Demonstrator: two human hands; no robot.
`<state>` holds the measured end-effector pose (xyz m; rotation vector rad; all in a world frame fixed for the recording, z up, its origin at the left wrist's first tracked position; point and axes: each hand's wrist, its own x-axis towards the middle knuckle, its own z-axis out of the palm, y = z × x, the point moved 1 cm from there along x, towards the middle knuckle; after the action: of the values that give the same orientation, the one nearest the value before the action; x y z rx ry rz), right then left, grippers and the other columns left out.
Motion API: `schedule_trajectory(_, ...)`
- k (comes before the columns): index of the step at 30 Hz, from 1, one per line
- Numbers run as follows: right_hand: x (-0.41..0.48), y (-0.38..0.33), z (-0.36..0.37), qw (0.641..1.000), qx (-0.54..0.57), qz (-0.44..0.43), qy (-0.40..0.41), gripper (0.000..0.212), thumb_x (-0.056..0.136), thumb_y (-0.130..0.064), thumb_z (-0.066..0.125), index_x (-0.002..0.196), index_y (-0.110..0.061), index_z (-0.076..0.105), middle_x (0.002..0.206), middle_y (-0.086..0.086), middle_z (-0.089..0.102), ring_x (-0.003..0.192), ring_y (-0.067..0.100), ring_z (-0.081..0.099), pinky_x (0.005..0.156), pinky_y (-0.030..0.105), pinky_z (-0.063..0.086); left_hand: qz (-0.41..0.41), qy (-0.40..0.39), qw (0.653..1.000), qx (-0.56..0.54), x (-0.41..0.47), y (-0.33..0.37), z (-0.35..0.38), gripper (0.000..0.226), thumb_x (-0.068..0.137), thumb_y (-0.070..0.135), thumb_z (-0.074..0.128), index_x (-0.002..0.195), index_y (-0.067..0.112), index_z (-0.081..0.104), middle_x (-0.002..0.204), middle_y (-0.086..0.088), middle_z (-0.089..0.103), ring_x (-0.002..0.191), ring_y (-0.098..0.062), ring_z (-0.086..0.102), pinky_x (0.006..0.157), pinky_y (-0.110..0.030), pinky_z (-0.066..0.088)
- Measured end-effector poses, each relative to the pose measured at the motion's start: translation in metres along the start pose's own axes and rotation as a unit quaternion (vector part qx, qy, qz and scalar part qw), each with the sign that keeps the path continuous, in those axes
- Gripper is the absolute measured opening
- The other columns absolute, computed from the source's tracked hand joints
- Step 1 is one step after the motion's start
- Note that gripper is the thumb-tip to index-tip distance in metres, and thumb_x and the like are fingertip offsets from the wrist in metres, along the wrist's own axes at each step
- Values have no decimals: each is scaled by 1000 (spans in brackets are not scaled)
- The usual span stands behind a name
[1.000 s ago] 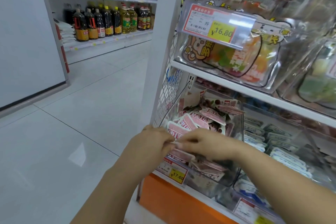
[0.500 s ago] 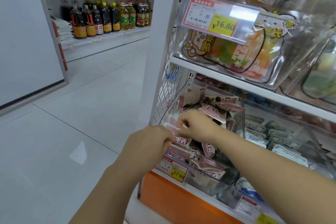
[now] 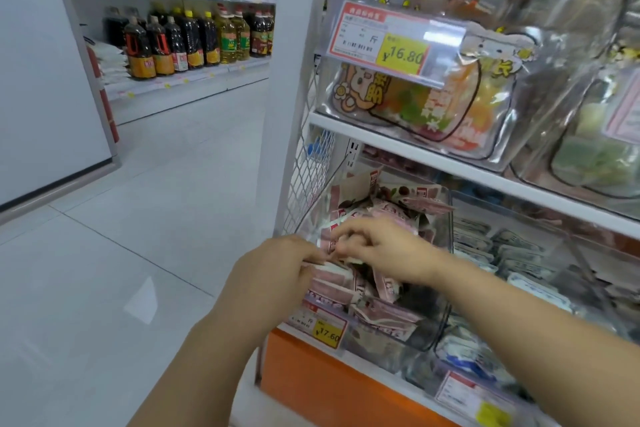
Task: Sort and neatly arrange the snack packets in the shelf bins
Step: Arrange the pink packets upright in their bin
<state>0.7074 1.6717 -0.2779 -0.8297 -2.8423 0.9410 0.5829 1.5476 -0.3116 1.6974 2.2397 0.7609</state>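
Nearest, the left hand (image 3: 273, 274) is curled tight. Its fingertips pinch the upper edge of a few pink-and-white snack packets (image 3: 332, 276), which stand at the front left corner of a clear plastic bin (image 3: 448, 253). Just beyond and right of those fingers, the right hand (image 3: 388, 250) comes in from the right with its fingers bent, pinching packets in the same cluster. The two sets of fingertips almost meet. Below the fingers, a red-and-yellow price tag (image 3: 318, 324) hangs on the bin front. Behind the fingers, more pink packets lie jumbled. Right of the right hand, white-and-blue packets (image 3: 519, 253) fill the neighbouring bin. Far off to the left, dark and yellow bottles (image 3: 187, 42) line a shelf.
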Motion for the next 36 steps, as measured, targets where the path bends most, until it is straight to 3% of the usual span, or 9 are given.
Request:
schedule_trajectory(3, -39, 2, -16, 996, -34, -14, 77, 20, 94, -27, 54, 111, -24, 64, 79, -5, 69, 62, 2, 57, 57, 11, 41, 14, 51, 998, -31, -2, 11, 2, 26, 94, 26, 53, 115, 38, 64, 110, 19, 61, 87, 0, 53, 74, -20, 42)
schedule_trajectory(8, -101, 40, -21, 987, -85, 39, 131, 16, 91, -27, 59, 104, -32, 68, 106, -22, 61, 104, 0, 56, 92, 23, 46, 33, 84, 995, -52, 8, 37, 13, 24, 93, 25, 54, 113, 31, 66, 117, 13, 62, 102, -7, 57, 84, -25, 45)
schedule_trajectory(16, -134, 70, -7, 992, -66, 19, 103, 33, 94, -28, 55, 125, -38, 55, 139, -32, 30, 129, -12, 24, 113, 22, 25, -1, -108, 979, 171, 49, 70, 52, 28, 98, 29, 45, 115, 41, 64, 116, 11, 66, 94, -14, 64, 70, -26, 45)
schedule_trajectory(19, -140, 74, -8, 994, -49, 8, 96, 35, 94, -32, 54, 127, -44, 51, 139, -37, 23, 123, -18, 20, 109, 14, 19, -17, -165, 976, 143, 62, 78, 62, 26, 96, 28, 51, 114, 37, 67, 122, 11, 64, 104, -15, 61, 87, -29, 46)
schedule_trajectory(22, -140, 74, -13, 996, -45, 1, 80, 35, 94, -35, 53, 128, -42, 51, 144, -32, 26, 129, -12, 26, 101, 9, 18, -59, -115, 989, 79, 71, 83, 68, 15, 89, 26, 62, 91, 26, 76, 102, 7, 73, 92, -13, 65, 89, -33, 50)
schedule_trajectory(27, -140, 76, -17, 994, 7, -3, 105, 31, 94, -32, 54, 125, -38, 56, 141, -25, 40, 130, -6, 35, 104, 11, 22, -61, 12, 998, -21, 53, 88, 52, 19, 89, 13, 59, 79, 27, 65, 84, 11, 64, 58, -1, 52, 56, -19, 43)
schedule_trajectory(29, -141, 77, -19, 990, 19, -10, 138, 32, 94, -29, 54, 125, -39, 55, 136, -24, 46, 127, -4, 39, 105, 14, 28, -22, 64, 996, -55, 36, 90, 36, 25, 91, 12, 57, 81, 35, 60, 84, 13, 67, 48, 3, 51, 44, -11, 34)
schedule_trajectory(31, -142, 75, -23, 981, 31, -18, 189, 38, 94, -28, 55, 129, -42, 49, 131, -27, 45, 121, -6, 39, 102, 13, 28, 66, 102, 991, -58, 19, 93, 22, 30, 91, 13, 59, 78, 39, 56, 86, 15, 68, 66, 5, 61, 53, -10, 42)
schedule_trajectory(36, -144, 59, -24, 964, 145, -47, 216, 65, 79, -41, 70, 128, -57, 31, 130, -36, 39, 118, -16, 36, 103, 15, 29, 265, 126, 956, -16, -2, 122, 3, 19, 87, 13, 55, 86, 32, 54, 86, 13, 58, 76, -4, 58, 66, -28, 49)
